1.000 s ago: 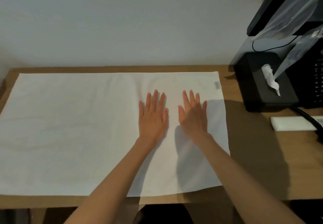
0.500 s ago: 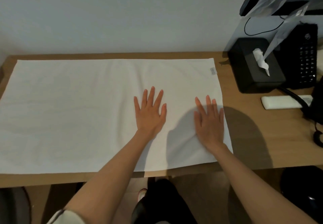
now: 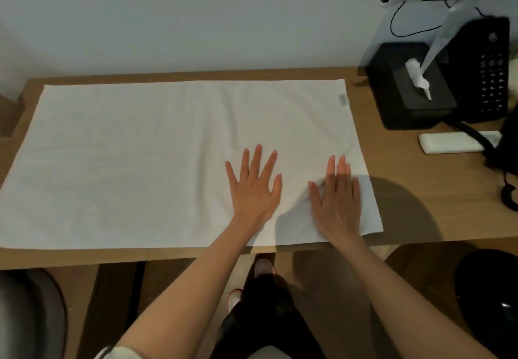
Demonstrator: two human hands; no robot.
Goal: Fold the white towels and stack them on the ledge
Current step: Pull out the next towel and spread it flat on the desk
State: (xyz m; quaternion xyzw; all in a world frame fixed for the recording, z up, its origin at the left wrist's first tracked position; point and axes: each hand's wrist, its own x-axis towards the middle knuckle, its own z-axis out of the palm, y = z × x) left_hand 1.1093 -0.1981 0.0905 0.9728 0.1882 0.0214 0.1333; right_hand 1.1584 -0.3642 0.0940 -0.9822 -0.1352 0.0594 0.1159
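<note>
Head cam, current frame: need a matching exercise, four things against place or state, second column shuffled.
Things:
1. white towel
2. left hand
3. right hand
4. tissue box

Place or state:
A. black, at the back right of the desk, a tissue sticking out of the top
B. spread out flat, not yet folded
C. flat on the towel, close to its right edge
D. flat on the towel with fingers spread, nearer its middle

Pairs: 1-B, 2-D, 3-C, 4-A
</note>
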